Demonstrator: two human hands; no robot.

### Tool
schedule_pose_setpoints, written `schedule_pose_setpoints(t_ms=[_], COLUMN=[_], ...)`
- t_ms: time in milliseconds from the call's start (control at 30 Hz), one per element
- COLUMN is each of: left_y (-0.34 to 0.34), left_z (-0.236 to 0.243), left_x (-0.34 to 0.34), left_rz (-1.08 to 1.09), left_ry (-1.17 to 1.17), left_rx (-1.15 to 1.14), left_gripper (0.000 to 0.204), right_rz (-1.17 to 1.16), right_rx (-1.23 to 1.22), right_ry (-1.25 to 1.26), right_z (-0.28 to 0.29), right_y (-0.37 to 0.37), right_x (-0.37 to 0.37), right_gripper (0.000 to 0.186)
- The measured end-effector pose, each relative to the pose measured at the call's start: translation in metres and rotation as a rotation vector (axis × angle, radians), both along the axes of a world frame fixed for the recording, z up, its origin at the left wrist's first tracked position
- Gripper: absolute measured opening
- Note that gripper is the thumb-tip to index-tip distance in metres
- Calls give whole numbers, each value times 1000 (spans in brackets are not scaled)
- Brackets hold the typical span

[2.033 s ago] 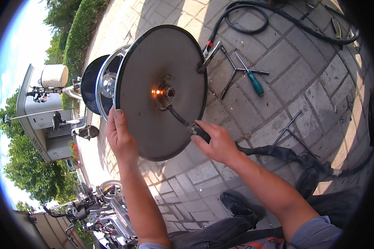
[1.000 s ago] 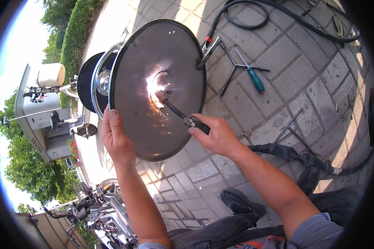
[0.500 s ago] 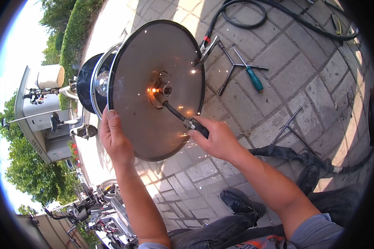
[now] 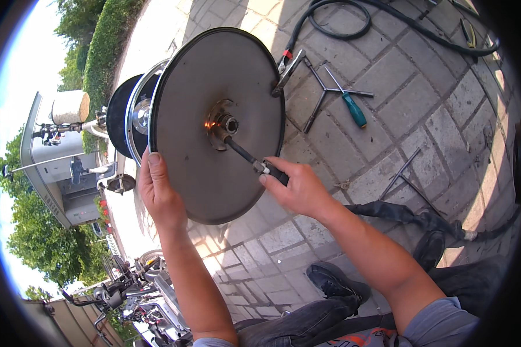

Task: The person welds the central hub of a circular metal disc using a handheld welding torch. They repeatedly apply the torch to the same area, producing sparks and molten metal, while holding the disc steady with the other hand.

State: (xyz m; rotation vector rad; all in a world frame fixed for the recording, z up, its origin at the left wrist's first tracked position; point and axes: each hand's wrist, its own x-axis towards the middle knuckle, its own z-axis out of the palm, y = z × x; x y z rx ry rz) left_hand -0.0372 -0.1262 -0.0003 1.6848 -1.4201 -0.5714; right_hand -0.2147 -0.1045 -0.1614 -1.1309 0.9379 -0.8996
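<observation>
A large grey metal disc [image 4: 191, 92] with a dark rim stands tilted before me, a hub nut [image 4: 231, 124] at its centre. My left hand [image 4: 161, 191] grips the disc's lower left edge, thumb on the face and fingers behind. In my right hand [image 4: 298, 188] is a welding torch [image 4: 246, 155], its nozzle close beside the nut. An orange glow shows at the weld spot next to the nozzle. A metal ground clamp [image 4: 287, 73] bites the disc's right edge. Behind the disc are a silver rim and a black round part [image 4: 120, 118].
On the paving lie a three-armed socket wrench [image 4: 324, 89], a green-handled screwdriver [image 4: 353, 110], a T-shaped wrench [image 4: 400, 175] and pliers [image 4: 469, 33]. A black cable [image 4: 411, 23] loops at the top; a torch hose [image 4: 382, 211] runs right. Bikes [image 4: 139, 295] stand lower left.
The bright arc and flying sparks are gone, leaving a dull orange glow. The smoke has thinned. Both hands keep nearly the same places, the right shifted very slightly.
</observation>
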Motion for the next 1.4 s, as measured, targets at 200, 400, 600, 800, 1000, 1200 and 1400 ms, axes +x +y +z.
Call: schedule_pose_setpoints(t_ms=[200, 400, 600, 800, 1000, 1200, 1400], left_y=[-2, -2, 0, -1, 0, -1, -2], left_z=[0, 1, 0, 0, -1, -3, 1], left_x=[-5, -10, 6, 3, 5, 4, 1], left_rz=[44, 48, -24, -14, -14, 10, 24], left_ry=[16, 26, 40, 29, 29, 6, 32], left_rx=[-24, -15, 2, 6, 6, -8, 9], left_gripper=[34, 34, 39, 39, 39, 38, 38], right_rz=[94, 31, -13, -45, -28, 5, 147], right_rx=[113, 21, -42, -22, -19, -111, -60], right_ry=[-19, -4, 1, -13, -8, 67, 280], right_z=[8, -5, -6, -3, -1, -10, -9], right_y=[-7, -2, 12, 8, 3, 16, 72], right_x=[-9, -3, -2, -1, -2, -2, 10], right_gripper=[45, 46, 45, 42, 41, 46, 62])
